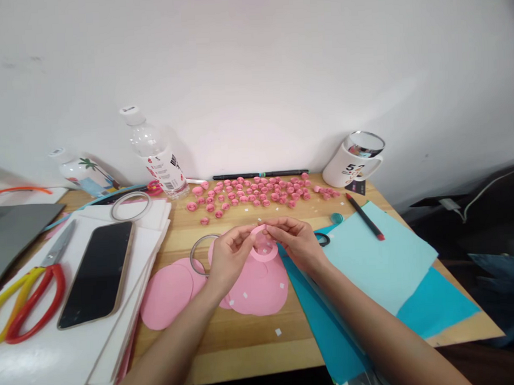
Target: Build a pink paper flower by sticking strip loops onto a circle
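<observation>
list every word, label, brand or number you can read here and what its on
"5": on the white mug; the print around it is too blurred to read.
Tall clear bottle: label lettering and cap print too blurred to read surely.
Palm-tree bottle: cap marks too small to read.
Dark card by the mug: any print is too small to read.

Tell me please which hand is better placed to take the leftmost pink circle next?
Probably the left hand: it is nearer the leftmost pink circle, the right hand farther across, though both hold the pink ring.
</observation>
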Available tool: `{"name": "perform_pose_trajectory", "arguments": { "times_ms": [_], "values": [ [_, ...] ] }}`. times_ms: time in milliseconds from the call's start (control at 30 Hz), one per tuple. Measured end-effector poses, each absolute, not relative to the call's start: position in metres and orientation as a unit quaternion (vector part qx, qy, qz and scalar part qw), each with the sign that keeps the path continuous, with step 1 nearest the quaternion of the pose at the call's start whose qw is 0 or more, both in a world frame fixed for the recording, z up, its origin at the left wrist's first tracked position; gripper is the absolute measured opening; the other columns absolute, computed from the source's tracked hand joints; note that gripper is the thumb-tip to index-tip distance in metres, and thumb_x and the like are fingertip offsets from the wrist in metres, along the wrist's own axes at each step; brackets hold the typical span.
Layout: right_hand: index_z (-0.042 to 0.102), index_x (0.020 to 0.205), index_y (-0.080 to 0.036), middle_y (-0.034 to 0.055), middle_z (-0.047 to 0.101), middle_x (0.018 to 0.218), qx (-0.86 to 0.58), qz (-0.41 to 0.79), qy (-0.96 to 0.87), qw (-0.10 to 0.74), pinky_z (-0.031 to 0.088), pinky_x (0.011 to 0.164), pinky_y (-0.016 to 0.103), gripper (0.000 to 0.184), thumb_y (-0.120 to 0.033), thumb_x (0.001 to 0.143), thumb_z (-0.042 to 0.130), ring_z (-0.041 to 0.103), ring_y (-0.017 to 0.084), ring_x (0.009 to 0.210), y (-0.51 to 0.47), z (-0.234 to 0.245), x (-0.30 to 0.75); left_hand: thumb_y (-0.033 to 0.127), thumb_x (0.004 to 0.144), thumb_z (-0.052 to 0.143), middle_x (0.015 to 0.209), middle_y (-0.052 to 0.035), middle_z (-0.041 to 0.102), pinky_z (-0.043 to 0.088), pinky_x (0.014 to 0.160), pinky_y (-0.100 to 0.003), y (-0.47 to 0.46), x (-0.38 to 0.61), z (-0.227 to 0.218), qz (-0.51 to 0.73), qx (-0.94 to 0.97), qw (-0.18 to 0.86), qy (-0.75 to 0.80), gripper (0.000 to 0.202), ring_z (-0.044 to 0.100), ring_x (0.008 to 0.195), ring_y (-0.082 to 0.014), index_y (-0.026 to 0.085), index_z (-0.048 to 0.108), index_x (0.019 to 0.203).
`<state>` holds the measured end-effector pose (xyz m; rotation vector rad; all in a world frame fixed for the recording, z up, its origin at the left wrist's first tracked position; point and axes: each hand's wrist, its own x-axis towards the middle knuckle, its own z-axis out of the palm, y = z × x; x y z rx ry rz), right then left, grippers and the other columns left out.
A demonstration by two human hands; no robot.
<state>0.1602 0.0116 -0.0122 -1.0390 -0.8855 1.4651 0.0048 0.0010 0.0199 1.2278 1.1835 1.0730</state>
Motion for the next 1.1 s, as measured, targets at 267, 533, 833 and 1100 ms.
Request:
{"name": "perform_pose_trajectory", "arguments": {
  "times_ms": [267,533,833,1100],
  "values": [
    [0.070,0.074,-0.019,-0.0004,0.070,0.068,-0.428,0.617,-0.363,0.552,0.049,0.064,0.024,0.017,-0.025,0.060,0.078,0.061,0.010,0.059,0.0111,-0.0119,0.1599,0.026,0.073,0.063,0.072,-0.0041,0.070,0.049,0.065,-0.024,0.0012,0.0057,0.0208,0.437,0.512,0.553,0.492,0.021,0.063,0.066,-0.0146,0.014,0.069,0.088],
    [0.067,0.072,-0.018,0.0005,0.068,0.064,-0.422,0.612,-0.379,0.552,0.048,0.065,0.029,0.018,-0.025,0.059,0.078,0.062,0.014,0.061,0.0103,-0.0125,0.1594,0.023,0.073,0.062,0.067,-0.0033,0.069,0.048,0.061,-0.023,0.0014,0.0051,0.0212,0.416,0.524,0.567,0.481,0.016,0.062,0.063,-0.0136,0.013,0.068,0.084],
    [0.066,0.067,-0.019,-0.0022,0.064,0.063,-0.441,0.592,-0.373,0.563,0.045,0.057,0.025,0.019,-0.024,0.056,0.080,0.055,0.011,0.056,0.0106,-0.0110,0.1595,0.027,0.076,0.061,0.068,-0.0035,0.069,0.050,0.062,-0.024,0.0021,0.0032,0.0174,0.424,0.521,0.579,0.462,0.017,0.063,0.064,-0.0146,0.015,0.070,0.082],
    [0.071,0.080,-0.020,0.0018,0.070,0.074,-0.443,0.610,-0.371,0.542,0.048,0.066,0.027,0.019,-0.029,0.063,0.075,0.061,0.012,0.064,0.0106,-0.0106,0.1593,0.026,0.077,0.060,0.060,-0.0015,0.065,0.048,0.054,-0.020,0.0025,0.0023,0.0218,0.424,0.486,0.601,0.472,0.021,0.059,0.058,-0.0118,0.013,0.069,0.090]
  ]
}}
